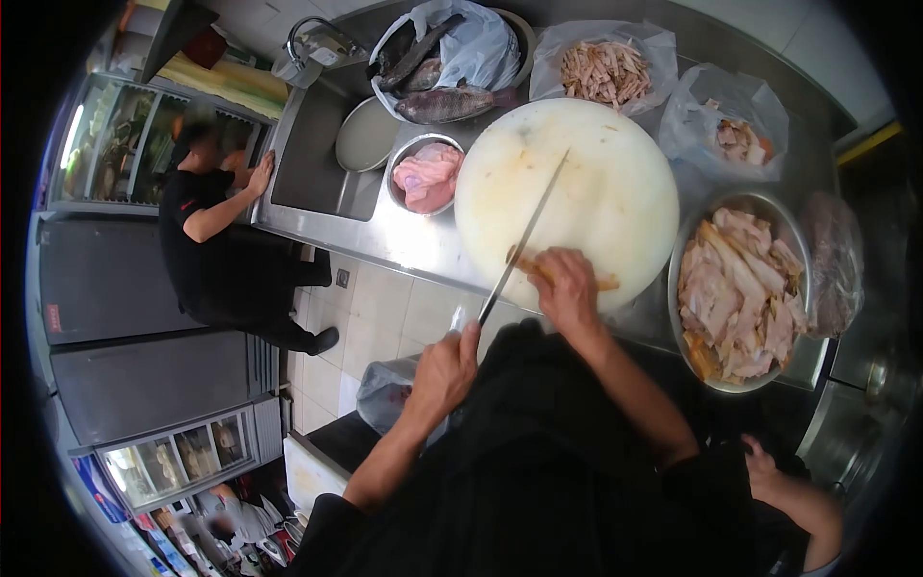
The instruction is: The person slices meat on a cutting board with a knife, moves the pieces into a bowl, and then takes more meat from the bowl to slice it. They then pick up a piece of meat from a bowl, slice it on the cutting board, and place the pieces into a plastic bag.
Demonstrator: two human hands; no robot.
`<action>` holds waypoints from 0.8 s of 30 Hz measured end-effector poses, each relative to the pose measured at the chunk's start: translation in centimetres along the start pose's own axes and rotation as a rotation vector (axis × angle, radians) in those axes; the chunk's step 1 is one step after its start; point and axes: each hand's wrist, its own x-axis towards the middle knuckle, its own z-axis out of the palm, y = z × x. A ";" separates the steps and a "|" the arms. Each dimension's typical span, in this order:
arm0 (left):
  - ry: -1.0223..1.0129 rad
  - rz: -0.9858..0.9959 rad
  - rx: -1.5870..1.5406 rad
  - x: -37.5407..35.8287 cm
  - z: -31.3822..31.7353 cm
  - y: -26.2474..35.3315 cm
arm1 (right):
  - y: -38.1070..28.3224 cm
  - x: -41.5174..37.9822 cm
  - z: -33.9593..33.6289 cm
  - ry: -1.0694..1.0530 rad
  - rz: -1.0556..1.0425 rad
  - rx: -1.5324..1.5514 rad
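Observation:
My left hand (444,377) is closed round the handle of a long knife (525,234), whose blade lies slantwise over the round white cutting board (500,183). Near the board's front edge, my right hand (565,286) presses its bent fingers on a brownish strip of meat (606,282). The strip's left end meets the blade. Right of the board, a metal bowl (806,288) holds large pieces of cooked meat (735,288). Behind the board lies a plastic bag with sliced strips (606,73).
A bowl of pink raw meat (426,177), a sink (312,163) and bagged fish (452,103) are to the left. Another bag of pieces (742,140) lies at the back right. A person in black (216,231) stands left; another person's arm (793,500) shows lower right.

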 end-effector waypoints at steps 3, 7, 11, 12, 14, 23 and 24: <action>0.056 0.004 -0.043 -0.2 0.1 -0.5 | 0.1 -0.1 -0.4 -0.027 -0.006 -0.018; 0.085 0.034 -0.150 -0.6 -1.9 2.4 | -0.5 -0.5 -2.0 -0.008 -0.006 -0.061; 0.146 0.124 -0.286 -2.5 -2.2 3.2 | 0.2 -1.8 -2.5 0.043 -0.001 -0.123; 0.131 0.202 -0.118 -2.2 -0.8 1.6 | 0.4 -2.0 -2.5 0.059 -0.007 -0.133; 0.097 0.354 0.227 -0.8 2.7 -2.3 | 0.7 -2.1 -2.5 0.064 -0.008 -0.130; 0.028 0.058 0.211 -1.1 3.5 -2.0 | -0.8 0.1 -2.1 0.057 -0.018 -0.063; 0.032 0.014 0.208 -1.0 3.5 -1.6 | -1.4 1.5 -1.7 0.072 -0.053 -0.023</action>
